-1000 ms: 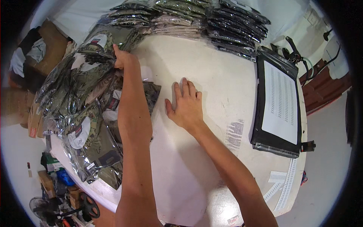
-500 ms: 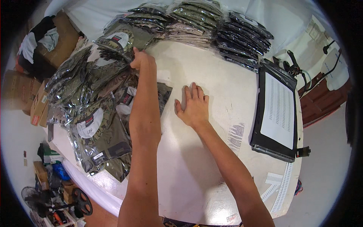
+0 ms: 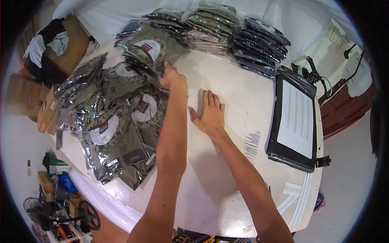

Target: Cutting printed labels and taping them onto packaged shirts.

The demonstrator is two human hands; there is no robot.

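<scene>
My left hand [image 3: 173,77] grips the near edge of a clear-bagged olive camouflage garment [image 3: 149,50] at the back of the left-hand heap. Its fingertips are partly hidden by the plastic. Below and left of it, several similar bagged garments [image 3: 111,150] with white neck inserts lie overlapping. My right hand [image 3: 208,115] lies with fingers extended on the white table [image 3: 210,170], holding nothing, a short way right of the heap.
Bagged olive, beige [image 3: 206,38] and black [image 3: 257,48] stacks line the back. At right lie a black board with a printed sheet [image 3: 296,121], cables [image 3: 322,73] and paper strips [image 3: 302,194]. Boxes [image 3: 48,115] and a fan [image 3: 34,210] stand off the table's left.
My left hand has moved right, carrying the gripped bagged garment with it, and is nearer my right hand. My right hand stays spread on the table. The view has shifted slightly.
</scene>
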